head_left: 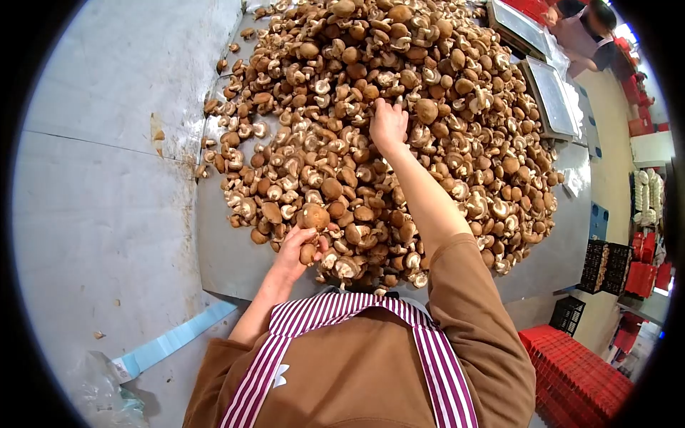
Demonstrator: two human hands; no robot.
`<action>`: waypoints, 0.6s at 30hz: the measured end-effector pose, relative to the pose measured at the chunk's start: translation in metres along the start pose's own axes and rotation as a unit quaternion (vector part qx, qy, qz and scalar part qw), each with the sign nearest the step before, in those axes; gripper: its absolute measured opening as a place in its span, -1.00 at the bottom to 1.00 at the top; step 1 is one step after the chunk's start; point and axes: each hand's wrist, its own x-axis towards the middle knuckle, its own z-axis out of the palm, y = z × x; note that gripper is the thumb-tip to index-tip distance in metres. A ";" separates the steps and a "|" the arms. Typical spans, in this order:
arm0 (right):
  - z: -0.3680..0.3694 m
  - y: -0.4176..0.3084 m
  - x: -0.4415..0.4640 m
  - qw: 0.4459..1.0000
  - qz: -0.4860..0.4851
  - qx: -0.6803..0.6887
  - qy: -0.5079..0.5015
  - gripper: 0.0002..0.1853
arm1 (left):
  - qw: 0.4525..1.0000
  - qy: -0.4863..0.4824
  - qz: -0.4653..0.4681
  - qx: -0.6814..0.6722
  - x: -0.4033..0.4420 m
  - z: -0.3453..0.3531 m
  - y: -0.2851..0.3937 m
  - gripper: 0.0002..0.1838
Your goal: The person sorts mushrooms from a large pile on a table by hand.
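Note:
Brown mushrooms [342,153] with pale stems lie in a large heap on a grey metal table [217,242]. My left hand [294,251], at the heap's near left edge, is closed around mushrooms [308,254]; a large round cap [314,216] sits at its fingertips. Further up, my right hand [389,125] reaches into the middle of the heap with its fingers bent down among the mushrooms. What its fingertips hold, if anything, is hidden.
Scales or trays [551,98] line the heap's right side. A person [586,32] stands at the upper right. Red crates [571,374] are stacked at the lower right, black crates [604,267] above them. A blue strip [175,340] lies lower left.

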 end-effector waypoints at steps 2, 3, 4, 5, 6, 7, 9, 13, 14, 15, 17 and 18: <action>-0.016 -0.005 -0.012 0.996 0.054 0.065 -0.020 -0.73 | 1.000 -0.028 0.010 -0.009 0.000 0.001 0.000 -0.60; -0.020 -0.002 -0.017 0.989 0.090 0.119 -0.008 -0.71 | 1.000 -0.016 0.008 -0.018 -0.002 0.003 0.002 -0.58; -0.022 0.001 -0.022 0.977 0.126 0.172 0.003 -0.69 | 1.000 -0.012 0.010 -0.021 0.000 -0.002 0.000 -0.58; -0.020 0.007 -0.032 0.966 0.114 0.232 0.026 -0.67 | 0.999 -0.027 -0.003 -0.032 0.003 -0.012 -0.003 -0.58; -0.028 0.008 -0.041 0.944 0.109 0.309 0.038 -0.70 | 0.998 -0.042 -0.018 -0.042 0.003 -0.011 -0.001 -0.57; -0.036 0.009 -0.053 0.917 0.112 0.382 0.017 -0.74 | 0.999 -0.009 -0.014 -0.040 0.003 -0.007 -0.001 -0.56; -0.067 0.004 -0.080 0.881 0.077 0.466 0.020 -0.78 | 0.999 -0.005 -0.023 -0.044 0.007 -0.008 -0.004 -0.56; -0.094 -0.005 -0.128 0.862 0.054 0.502 0.048 -0.73 | 0.999 0.001 -0.013 -0.051 0.011 0.006 -0.001 -0.58; -0.092 -0.005 -0.134 0.883 -0.017 0.460 0.093 -0.72 | 0.998 0.002 -0.009 -0.060 0.012 0.009 -0.002 -0.60; -0.093 -0.006 -0.146 0.886 -0.008 0.457 0.078 -0.71 | 0.998 0.021 -0.010 -0.065 0.011 0.009 -0.004 -0.66; -0.097 -0.007 -0.173 0.877 0.018 0.480 0.000 -0.66 | 0.998 0.015 -0.010 -0.064 0.011 0.003 -0.010 -0.73; -0.093 -0.003 -0.181 0.911 -0.034 0.411 0.011 -0.66 | 0.998 0.014 -0.006 -0.062 0.007 0.008 -0.009 -0.75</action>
